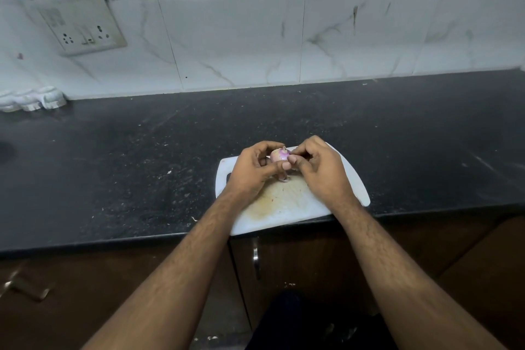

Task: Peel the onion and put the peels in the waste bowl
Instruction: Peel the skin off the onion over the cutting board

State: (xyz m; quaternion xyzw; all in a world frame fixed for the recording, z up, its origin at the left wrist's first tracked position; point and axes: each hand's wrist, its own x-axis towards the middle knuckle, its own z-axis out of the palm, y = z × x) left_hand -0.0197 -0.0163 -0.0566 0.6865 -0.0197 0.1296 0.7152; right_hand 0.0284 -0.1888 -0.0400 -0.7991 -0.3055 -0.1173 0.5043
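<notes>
A small pink-white onion is held between both hands just above the far part of a white cutting board. My left hand cups it from the left, thumb under it. My right hand pinches the skin at the onion's top right with its fingertips. A small piece of peel lies on the board under the hands. No waste bowl is in view.
The stained board overhangs the front edge of a black speckled counter. A white moulded object sits at the back left against the tiled wall. A socket plate is on the wall. Brown cabinet doors with a metal handle are below.
</notes>
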